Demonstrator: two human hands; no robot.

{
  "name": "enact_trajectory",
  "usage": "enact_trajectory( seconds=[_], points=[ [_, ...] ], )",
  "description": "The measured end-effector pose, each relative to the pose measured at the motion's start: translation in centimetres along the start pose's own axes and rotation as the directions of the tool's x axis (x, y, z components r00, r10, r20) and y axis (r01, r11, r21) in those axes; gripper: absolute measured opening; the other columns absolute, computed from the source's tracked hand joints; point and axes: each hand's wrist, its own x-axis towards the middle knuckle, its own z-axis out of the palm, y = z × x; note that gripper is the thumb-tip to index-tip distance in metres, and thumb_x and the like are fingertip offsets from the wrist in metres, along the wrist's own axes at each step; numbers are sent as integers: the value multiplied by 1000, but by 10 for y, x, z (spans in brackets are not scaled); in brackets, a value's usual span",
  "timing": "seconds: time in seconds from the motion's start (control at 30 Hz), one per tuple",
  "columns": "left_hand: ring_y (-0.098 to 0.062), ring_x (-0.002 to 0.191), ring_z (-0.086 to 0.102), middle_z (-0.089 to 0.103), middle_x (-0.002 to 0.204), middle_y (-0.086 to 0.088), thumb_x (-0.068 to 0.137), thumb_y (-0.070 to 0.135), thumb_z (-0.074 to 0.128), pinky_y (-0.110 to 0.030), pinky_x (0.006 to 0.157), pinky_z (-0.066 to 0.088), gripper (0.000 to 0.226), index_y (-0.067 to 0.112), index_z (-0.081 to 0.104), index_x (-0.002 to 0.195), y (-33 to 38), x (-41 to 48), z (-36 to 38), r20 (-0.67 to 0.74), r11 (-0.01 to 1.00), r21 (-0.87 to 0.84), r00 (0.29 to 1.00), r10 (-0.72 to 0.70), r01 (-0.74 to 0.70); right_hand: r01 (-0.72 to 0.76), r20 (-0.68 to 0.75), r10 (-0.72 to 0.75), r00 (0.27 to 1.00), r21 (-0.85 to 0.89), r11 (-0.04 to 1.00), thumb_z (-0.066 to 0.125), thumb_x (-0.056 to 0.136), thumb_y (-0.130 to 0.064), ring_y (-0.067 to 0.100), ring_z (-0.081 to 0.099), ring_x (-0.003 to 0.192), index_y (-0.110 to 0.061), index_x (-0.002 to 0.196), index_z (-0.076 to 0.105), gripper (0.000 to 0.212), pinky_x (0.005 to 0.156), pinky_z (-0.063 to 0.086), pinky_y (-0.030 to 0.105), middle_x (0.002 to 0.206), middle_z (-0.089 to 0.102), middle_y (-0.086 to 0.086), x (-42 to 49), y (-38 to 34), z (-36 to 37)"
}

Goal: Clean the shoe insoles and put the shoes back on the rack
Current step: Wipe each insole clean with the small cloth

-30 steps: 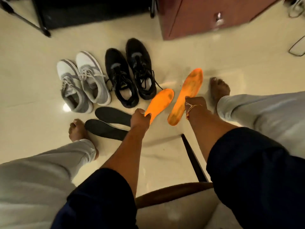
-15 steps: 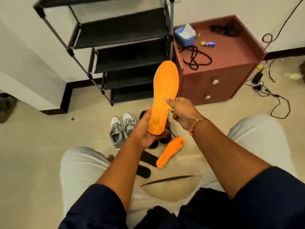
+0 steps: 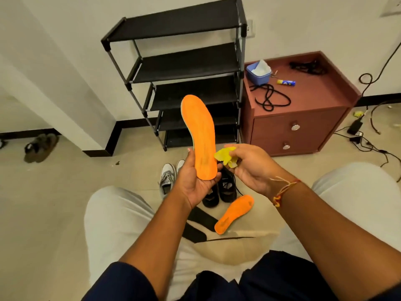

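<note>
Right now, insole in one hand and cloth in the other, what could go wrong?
The left hand grips the orange insole only at its heel, so wiping pressure from the yellow cloth in the right hand might bend it or knock it loose. The second insole and black insoles lie on the floor between the legs, where a foot could dirty them.

Both your forearms are bare and stretched out in front of you, dark sleeves ending around the elbows. Your left hand (image 3: 195,184) is palm-up with the fingers curled round the heel end of the orange insole (image 3: 200,135), thumb along its left edge, so it stands nearly upright. Your right hand (image 3: 249,168) sits just beside it, palm turned up, thumb and fingertips pinching a crumpled yellow cloth (image 3: 225,156) right at the insole's edge. There's a thread band (image 3: 284,190) on your right wrist.
</note>
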Motion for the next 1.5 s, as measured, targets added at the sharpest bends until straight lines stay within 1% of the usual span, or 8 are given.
enact_trajectory(
  seconds=[0.17, 0.37, 0.53, 0.7, 0.87, 1.03, 1.2, 1.5],
  points=[
    [-26, 100, 66, 66, 128, -15, 103, 58, 34, -38, 79, 51, 59, 13, 62, 130, -2, 7, 1, -14, 998, -56, 1000, -5, 4, 225, 96, -204, 974, -387, 894, 58, 97, -5, 17, 68, 100, -13, 113, 62, 18, 87, 56, 32, 103, 71, 4, 9, 14, -2],
    [-28, 109, 64, 66, 131, -15, 104, 54, 36, -40, 88, 51, 57, 13, 61, 135, -3, 16, -2, 10, 997, -72, 1000, -15, 16, 429, 153, -567, 809, -814, 392, 69, 89, -16, 6, 66, 85, -26, 105, 68, 18, 74, 56, 28, 97, 71, -9, 21, 21, 0],
    [-27, 113, 65, 63, 133, -15, 106, 52, 31, -43, 107, 44, 60, 11, 58, 140, -6, 18, 1, 61, 997, -70, 998, -28, 32, 514, 245, -646, 723, -816, 266, 71, 87, -15, 9, 62, 100, -12, 102, 73, 16, 87, 56, 26, 110, 61, 0, 29, 28, 6],
    [-28, 115, 59, 62, 131, -16, 106, 53, 30, -46, 110, 37, 62, 10, 56, 142, -10, 20, 4, 79, 999, -28, 996, -29, 31, 519, 251, -659, 709, -819, 246, 82, 77, -12, 13, 62, 90, -12, 84, 63, 20, 75, 59, 30, 99, 58, 3, 28, 28, 3],
    [-25, 104, 66, 71, 115, -12, 106, 53, 32, -42, 97, 47, 56, 12, 64, 129, -8, 19, 7, 78, 999, -39, 997, -22, 25, 566, 244, -569, 785, -655, 500, 67, 87, -9, 9, 67, 84, -18, 105, 60, 21, 74, 55, 23, 91, 61, -1, 20, 20, 10],
    [-27, 114, 61, 63, 127, -15, 106, 51, 30, -43, 105, 44, 61, 7, 55, 141, -5, 17, 8, 99, 995, -99, 995, -11, 21, 566, 406, -612, 679, -820, 84, 55, 88, -9, 16, 59, 97, -19, 106, 75, 29, 82, 53, 35, 105, 66, 0, 24, 25, 3],
    [-24, 103, 66, 68, 112, -12, 105, 50, 32, -39, 94, 50, 58, 8, 59, 134, -3, 16, 10, 83, 994, -96, 996, -35, 43, 564, 440, -568, 696, -824, 52, 70, 85, -30, 14, 65, 97, -13, 101, 78, 25, 85, 56, 34, 109, 71, 0, 23, 23, 5],
    [-26, 102, 64, 66, 112, -15, 104, 52, 31, -42, 102, 46, 59, 6, 64, 124, 3, 11, 9, 83, 997, -80, 996, 15, -9, 657, 659, -460, 595, -729, -194, 71, 75, -3, 30, 69, 92, -10, 88, 79, 17, 82, 57, 37, 99, 74, 5, 24, 24, 5]
  ],
)
